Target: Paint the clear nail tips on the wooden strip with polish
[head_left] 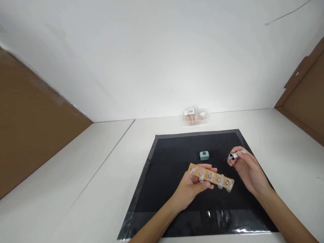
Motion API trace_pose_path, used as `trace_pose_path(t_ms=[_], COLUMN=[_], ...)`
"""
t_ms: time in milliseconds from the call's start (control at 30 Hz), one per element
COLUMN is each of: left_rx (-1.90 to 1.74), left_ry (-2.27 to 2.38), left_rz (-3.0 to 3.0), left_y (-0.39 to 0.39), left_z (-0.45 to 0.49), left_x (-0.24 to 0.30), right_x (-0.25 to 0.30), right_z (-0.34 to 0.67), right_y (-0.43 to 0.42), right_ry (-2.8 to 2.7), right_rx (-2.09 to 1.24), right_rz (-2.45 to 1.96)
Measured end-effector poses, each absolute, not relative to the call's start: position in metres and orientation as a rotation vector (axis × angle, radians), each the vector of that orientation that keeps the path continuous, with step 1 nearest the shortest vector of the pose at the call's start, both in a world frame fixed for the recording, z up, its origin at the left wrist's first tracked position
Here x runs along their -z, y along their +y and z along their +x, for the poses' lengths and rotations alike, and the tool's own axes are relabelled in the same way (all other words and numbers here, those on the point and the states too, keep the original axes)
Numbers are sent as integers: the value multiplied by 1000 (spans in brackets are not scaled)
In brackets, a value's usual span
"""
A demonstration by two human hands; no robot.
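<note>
My left hand [186, 189] is closed around a narrow wood-coloured strip [215, 178], held tilted above the black mat. Several clear nail tips [221, 182] are fixed across the strip, with small shiny round spots between them. To the right, my right hand [250, 173] pinches the pale cap of a nail polish brush [235, 155]. Its dark bristle end points left, apart from the strip. A small teal nail polish bottle [204, 155] stands uncapped on the mat beyond my left hand, its dark round opening facing up.
The black mat [172, 155] with a clear taped border lies on a white table [106, 162]. Behind it stands a clear plastic box [198, 122] holding several small white-topped bottles. A white wall closes the back; brown cardboard panels [30, 118] stand at both sides.
</note>
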State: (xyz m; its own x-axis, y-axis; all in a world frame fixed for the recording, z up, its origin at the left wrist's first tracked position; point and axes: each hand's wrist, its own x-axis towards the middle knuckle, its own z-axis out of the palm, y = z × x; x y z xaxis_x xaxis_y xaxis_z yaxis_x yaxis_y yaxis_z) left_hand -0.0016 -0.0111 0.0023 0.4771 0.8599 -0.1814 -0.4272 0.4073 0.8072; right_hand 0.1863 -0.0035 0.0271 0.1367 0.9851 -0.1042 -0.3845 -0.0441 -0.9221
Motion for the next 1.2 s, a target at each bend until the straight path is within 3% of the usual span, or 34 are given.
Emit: trace_pose_path(t_ms=[967,1200], left_rx=[-914,-915], left_ry=[802,837], left_rz=[666,618], left_y=[-9,-11], left_z=[-2,-1], left_x=[-4,-7], right_x=[-22,-23], right_z=[187,186], right_y=[-2,-5], right_ry=[-778,-989], right_rx=[-1327,-982], right_rz=[-1037,-1202])
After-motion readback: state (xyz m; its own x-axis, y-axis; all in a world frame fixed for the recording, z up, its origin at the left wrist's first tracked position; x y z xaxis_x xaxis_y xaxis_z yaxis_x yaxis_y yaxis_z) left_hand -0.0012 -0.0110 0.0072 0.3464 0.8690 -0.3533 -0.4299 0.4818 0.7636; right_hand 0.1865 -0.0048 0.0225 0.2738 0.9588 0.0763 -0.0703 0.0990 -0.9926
